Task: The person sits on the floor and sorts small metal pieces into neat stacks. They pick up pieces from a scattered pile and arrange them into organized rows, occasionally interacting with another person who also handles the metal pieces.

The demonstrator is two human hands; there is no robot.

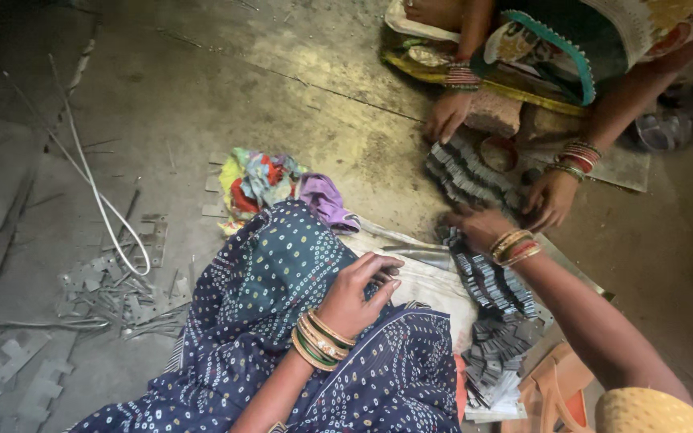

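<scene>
two hands among rows of small metal pieces on the floor

the person sat on the floor with a dark blue dotted cloth over the knee. the left hand rested on this cloth, fingers curled closed around a few small grey metal pieces at the fingertips. the right hand reached forward over a long row of stacked metal pieces; it touched the far end of the row, with fingers bent down, but i could not tell if it held anything. the row lay on a pale sheet just beside the knee.

across from the person, a co-worker in colourful clothes had two hands on a second row of the same pieces; one hand was at its far end, the other hand near the person's right hand. a bundle of bright rags lay beside the knee. metal scrap and a white wire were well apart, on the left.
</scene>
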